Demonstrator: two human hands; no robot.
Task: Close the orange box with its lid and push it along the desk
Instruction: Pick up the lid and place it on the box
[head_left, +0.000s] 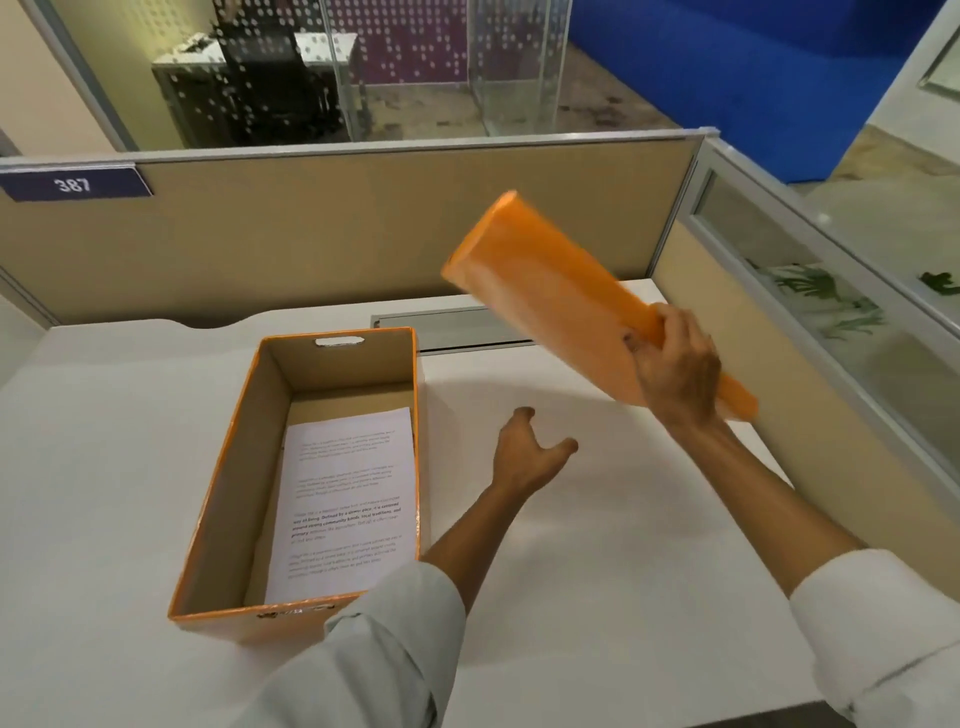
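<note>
The orange box (223, 499) stands open on the white desk (597, 545), left of centre, with a printed sheet of paper (345, 499) lying inside it. Its orange lid (550, 291) is in the air to the right of the box, tilted steeply, and blurred. My right hand (675, 369) is shut on the lid's near long edge. My left hand (530, 452) hovers over the desk between box and lid, fingers spread, holding nothing.
Beige cubicle partitions (363, 234) wall the desk at the back and the right. A grey cable-tray cover (447, 325) sits in the desk behind the box. A plate marked 387 (72, 183) hangs on the back partition's top left.
</note>
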